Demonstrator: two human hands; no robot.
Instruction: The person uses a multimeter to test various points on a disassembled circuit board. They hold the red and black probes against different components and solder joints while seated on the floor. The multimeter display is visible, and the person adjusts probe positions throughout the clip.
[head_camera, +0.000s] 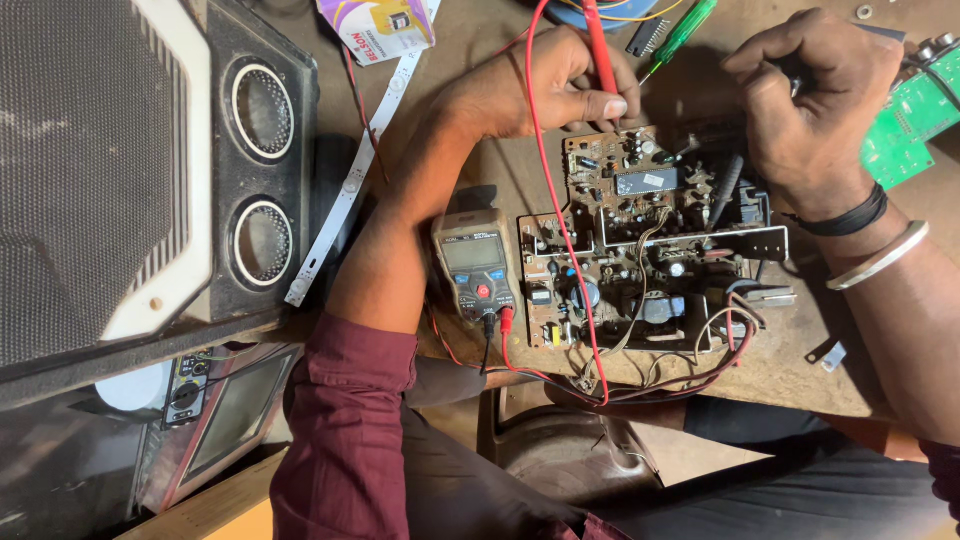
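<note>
Two probes are in my hands over the circuit board (640, 250), which I take as my landmark; it lies flat on the table (790, 370), crowded with small parts and loose wires. Far to its left stands a big dark speaker cabinet (150, 170), with a white strip (350, 180) lying slantwise between the two. Just left of the board, touching its edge, sits the multimeter (475, 265), its red and black leads plugged in at the bottom. At the board's upper left corner my left hand (540, 85) has its grip pinched shut on the red probe (603, 60), thumb and forefinger pressed near the tip, which rests on the board. Beyond the top edge lies a green screwdriver (680, 35). Over the board's upper right my right hand (815, 95) is curled closed around something dark, I judge the black probe, mostly hidden. Further right lie green boards (905, 125). The board looks stiff, light and fragile; I would hold it only by its bare edges. The probe is slim and rigid, best gripped low for steadiness.
</note>
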